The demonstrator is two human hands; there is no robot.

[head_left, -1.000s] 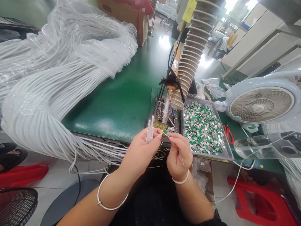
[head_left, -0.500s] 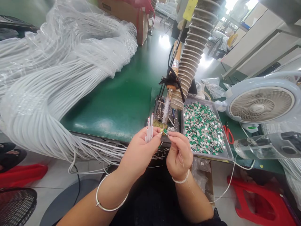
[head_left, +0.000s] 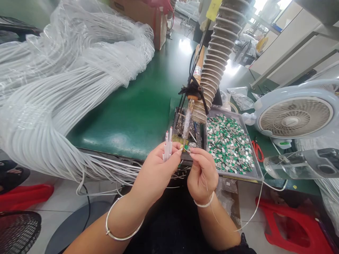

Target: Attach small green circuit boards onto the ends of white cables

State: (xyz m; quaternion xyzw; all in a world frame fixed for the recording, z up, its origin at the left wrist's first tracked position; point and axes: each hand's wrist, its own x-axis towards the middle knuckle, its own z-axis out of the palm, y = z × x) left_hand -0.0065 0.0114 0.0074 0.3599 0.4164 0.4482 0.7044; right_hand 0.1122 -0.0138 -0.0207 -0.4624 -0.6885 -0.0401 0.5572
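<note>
Your left hand [head_left: 156, 167] grips a bunch of white cable ends [head_left: 166, 150] upright over a green counter [head_left: 119, 123], its fingers [head_left: 173, 151] closed around them. Your right hand [head_left: 202, 176] meets it at the fingertips, those fingers [head_left: 197, 152] pressed together on something too fine to make out. A tiny green chip [head_left: 186, 147] sits just beside the right fingertips, between the two hands; whether it is held or resting, the view does not settle. A soldering iron [head_left: 187, 123] stands clamped just beyond the fingertips. A metal tray [head_left: 258, 173] heaped with green-and-silver chips lies to the right of your right fingers. The step in hand appears to be bringing the cable ends and chip together at the fingertips; the next move calls for steady fingers across that small gap.
</note>
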